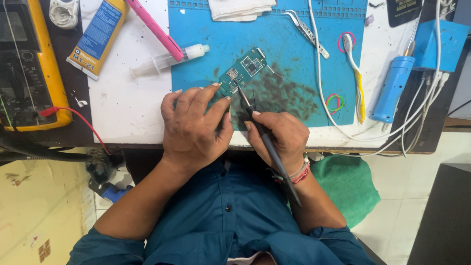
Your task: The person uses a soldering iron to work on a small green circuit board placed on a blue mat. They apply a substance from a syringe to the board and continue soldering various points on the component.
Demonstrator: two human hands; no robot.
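I read this as the probing or soldering step on a small green circuit board (244,70), which lies on the blue work mat (294,59) near the table's (122,103) front edge, over a dark smudged patch of the mat. My left hand (194,125) lies flat with its fingers stretched forward, the fingertips pressing the board's near end to pin it; it grips nothing. My right hand (279,135) is closed like a pen grip around a slim black tool (267,147), whose thin tip meets the board's near corner just beside the left fingertips (whether it is an iron or a probe I cannot tell). By my judgement the work is mid-way, with the tip already placed. The next move calls for a steady tip on one tiny contact, the board held from sliding, and the left fingertips kept away from the point. Metal tweezers (306,32), a clear syringe (167,60) and a folded white cloth (240,9) lie farther back, well apart from both hands.
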